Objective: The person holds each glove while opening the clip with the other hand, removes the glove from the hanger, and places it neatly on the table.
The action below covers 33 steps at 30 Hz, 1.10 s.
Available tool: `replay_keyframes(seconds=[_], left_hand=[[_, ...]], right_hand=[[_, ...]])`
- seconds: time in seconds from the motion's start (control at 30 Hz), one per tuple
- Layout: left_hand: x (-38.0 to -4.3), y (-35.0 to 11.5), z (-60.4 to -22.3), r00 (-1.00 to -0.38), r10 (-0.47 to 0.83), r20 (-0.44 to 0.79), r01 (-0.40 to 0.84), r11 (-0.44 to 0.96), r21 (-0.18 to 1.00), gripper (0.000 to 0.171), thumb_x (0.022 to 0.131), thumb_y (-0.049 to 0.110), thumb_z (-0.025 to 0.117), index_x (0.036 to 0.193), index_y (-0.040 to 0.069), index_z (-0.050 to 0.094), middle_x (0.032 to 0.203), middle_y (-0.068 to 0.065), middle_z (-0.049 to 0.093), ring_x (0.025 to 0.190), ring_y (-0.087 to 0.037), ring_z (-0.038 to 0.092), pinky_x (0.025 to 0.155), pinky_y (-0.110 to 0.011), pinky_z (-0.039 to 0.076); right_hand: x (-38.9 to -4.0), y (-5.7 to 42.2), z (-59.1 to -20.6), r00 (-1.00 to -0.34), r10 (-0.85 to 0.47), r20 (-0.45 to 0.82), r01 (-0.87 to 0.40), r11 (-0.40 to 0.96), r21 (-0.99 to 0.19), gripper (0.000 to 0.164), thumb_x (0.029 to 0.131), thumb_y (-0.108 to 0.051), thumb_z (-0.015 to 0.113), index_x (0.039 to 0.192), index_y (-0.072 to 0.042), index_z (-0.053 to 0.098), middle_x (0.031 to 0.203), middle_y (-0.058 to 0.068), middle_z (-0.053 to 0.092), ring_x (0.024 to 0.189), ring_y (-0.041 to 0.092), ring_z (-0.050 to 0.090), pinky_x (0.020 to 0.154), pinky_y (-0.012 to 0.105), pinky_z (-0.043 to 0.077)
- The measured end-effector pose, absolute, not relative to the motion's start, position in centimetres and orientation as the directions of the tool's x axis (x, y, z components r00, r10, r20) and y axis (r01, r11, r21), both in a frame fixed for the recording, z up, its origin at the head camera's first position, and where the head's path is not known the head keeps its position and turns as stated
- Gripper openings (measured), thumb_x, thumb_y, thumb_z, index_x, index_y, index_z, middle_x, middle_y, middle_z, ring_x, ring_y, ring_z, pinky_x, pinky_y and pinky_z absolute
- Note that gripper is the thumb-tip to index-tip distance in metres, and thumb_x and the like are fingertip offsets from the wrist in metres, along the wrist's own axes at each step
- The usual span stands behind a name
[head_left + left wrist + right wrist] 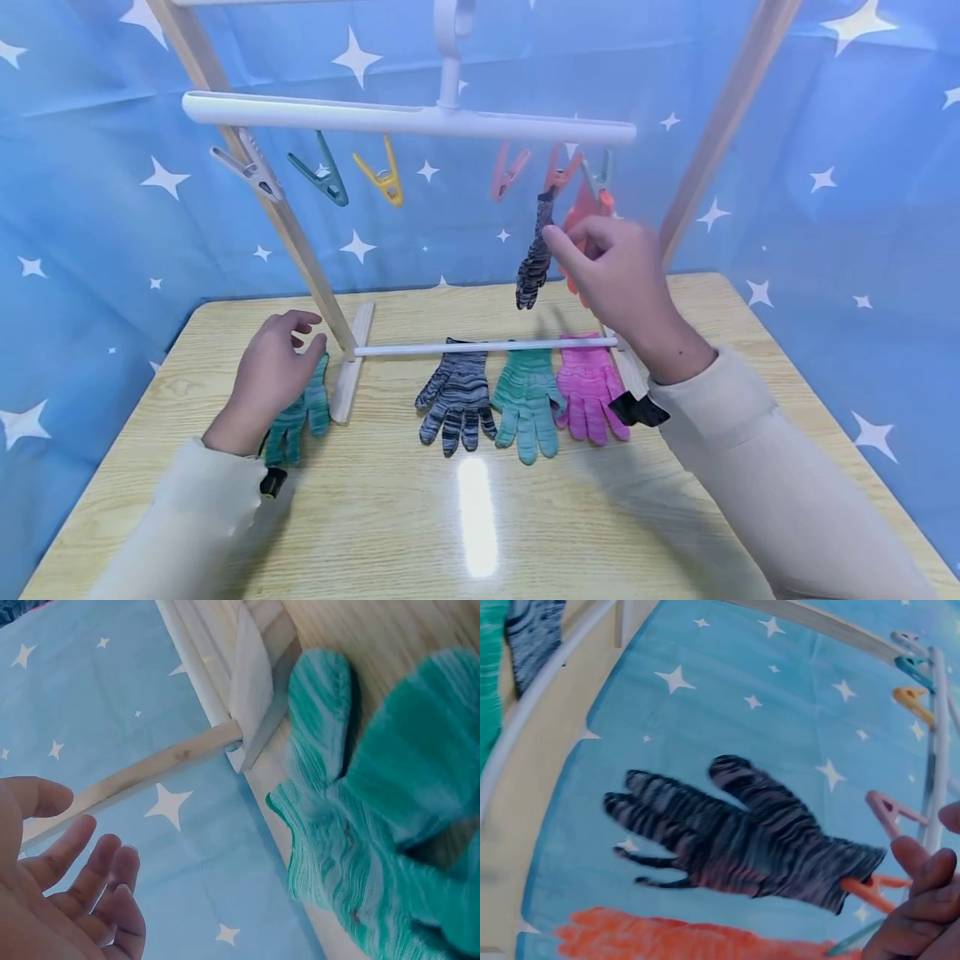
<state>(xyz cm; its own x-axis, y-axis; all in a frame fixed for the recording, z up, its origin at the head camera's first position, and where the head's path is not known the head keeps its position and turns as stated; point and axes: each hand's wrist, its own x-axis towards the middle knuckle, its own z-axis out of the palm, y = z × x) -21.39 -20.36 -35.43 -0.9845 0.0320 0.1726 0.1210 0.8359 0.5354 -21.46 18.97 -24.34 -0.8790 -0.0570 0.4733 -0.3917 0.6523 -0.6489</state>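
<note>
— Where is the dark striped glove (536,250) to be seen?
— It is hung by its cuff from an orange clip (557,178), below the white hanger (412,119), with its fingers pointed down
— And how is the right hand (622,267) placed?
— It is raised just beside that glove, with its fingers bent. In the right wrist view, thumb and fingers are seen apart and nothing is gripped; whether the glove is touched by the thumb cannot be told
— What is partly hidden by that hand?
— An orange glove (581,213), which is hung from a pale green clip (597,173)
— Can the left hand (273,373) be described too?
— Its fingers are loosely curved and nothing is gripped. In the head view, part of a teal glove (318,407) is covered by it; that glove is laid on the worktop (375,525), near the foot of the wooden stand (295,250)
— Are other gloves shown?
— Three are laid side by side on the worktop: a grey striped glove (459,396), a mint glove (527,404) and a pink glove (587,387). In the head view their cuff ends are crossed by a white rod (487,347)
</note>
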Motion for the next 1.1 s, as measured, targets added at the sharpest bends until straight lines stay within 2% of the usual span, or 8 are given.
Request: replay_keyframes(seconds=[0.13, 0.27, 0.43, 0.63, 0.9, 1.1], left_hand=[[-21.2, -20.1, -35.6, -0.971, -0.002, 0.238, 0.126, 0.843, 0.522, 0.028, 0.102, 0.021, 0.053, 0.122, 0.004, 0.064, 0.111, -0.019, 0.061, 0.095, -0.035, 0.061, 0.066, -0.044, 0.050], [-21.0, -19.5, -35.8, -0.945, -0.021, 0.327, 0.153, 0.853, 0.499, 0.024, 0.100, 0.019, 0.054, 0.114, 0.005, 0.068, 0.102, -0.015, 0.064, 0.088, -0.031, 0.063, 0.059, -0.038, 0.048], [-20.8, -18.4, -35.7, -0.915, -0.006, 0.403, 0.214, 0.840, 0.499, 0.021, 0.099, 0.017, 0.055, 0.107, 0.005, 0.071, 0.096, -0.012, 0.066, 0.085, -0.031, 0.065, 0.056, -0.035, 0.048], [-20.6, -16.6, -35.4, -0.930, 0.045, 0.366, 0.252, 0.802, 0.542, 0.019, 0.099, 0.018, 0.058, 0.108, 0.006, 0.070, 0.098, -0.009, 0.065, 0.087, -0.027, 0.063, 0.062, -0.033, 0.047], [-20.6, -14.2, -35.3, -0.948, 0.119, 0.295, 0.274, 0.778, 0.565, 0.021, 0.100, 0.022, 0.058, 0.113, 0.009, 0.069, 0.102, -0.008, 0.066, 0.088, -0.024, 0.063, 0.066, -0.037, 0.050], [-21.0, -12.3, -34.9, -0.947, 0.165, 0.275, 0.297, 0.775, 0.558, 0.021, 0.099, 0.026, 0.060, 0.113, 0.013, 0.069, 0.103, -0.005, 0.066, 0.091, -0.024, 0.063, 0.073, -0.040, 0.052]], right_hand=[[-20.8, 19.7, -25.3, -0.885, -0.038, 0.464, -0.363, 0.682, -0.635, 0.039, 0.098, -0.049, 0.059, 0.081, -0.016, 0.072, 0.052, 0.007, 0.049, 0.046, 0.022, 0.043, 0.050, 0.033, 0.035], [-20.3, 20.3, -26.0, -0.884, -0.041, 0.466, -0.357, 0.702, -0.616, 0.035, 0.098, -0.044, 0.061, 0.083, -0.015, 0.073, 0.051, 0.005, 0.045, 0.044, 0.019, 0.039, 0.045, 0.032, 0.031], [-20.0, 20.8, -26.9, -0.869, -0.052, 0.492, -0.373, 0.722, -0.582, 0.030, 0.098, -0.038, 0.063, 0.085, -0.014, 0.075, 0.050, 0.002, 0.037, 0.041, 0.014, 0.031, 0.046, 0.032, 0.029], [-19.7, 21.2, -27.9, -0.854, -0.036, 0.520, -0.381, 0.724, -0.576, 0.028, 0.098, -0.036, 0.064, 0.081, -0.015, 0.073, 0.048, 0.001, 0.037, 0.040, 0.013, 0.032, 0.046, 0.033, 0.030], [-20.2, 21.6, -28.4, -0.847, -0.022, 0.532, -0.378, 0.727, -0.573, 0.031, 0.098, -0.034, 0.062, 0.081, -0.011, 0.074, 0.048, 0.002, 0.037, 0.039, 0.015, 0.031, 0.043, 0.031, 0.028], [-20.7, 22.3, -28.4, -0.840, -0.027, 0.541, -0.380, 0.742, -0.553, 0.031, 0.099, -0.032, 0.062, 0.082, -0.008, 0.073, 0.049, 0.003, 0.039, 0.041, 0.015, 0.032, 0.050, 0.030, 0.030]])
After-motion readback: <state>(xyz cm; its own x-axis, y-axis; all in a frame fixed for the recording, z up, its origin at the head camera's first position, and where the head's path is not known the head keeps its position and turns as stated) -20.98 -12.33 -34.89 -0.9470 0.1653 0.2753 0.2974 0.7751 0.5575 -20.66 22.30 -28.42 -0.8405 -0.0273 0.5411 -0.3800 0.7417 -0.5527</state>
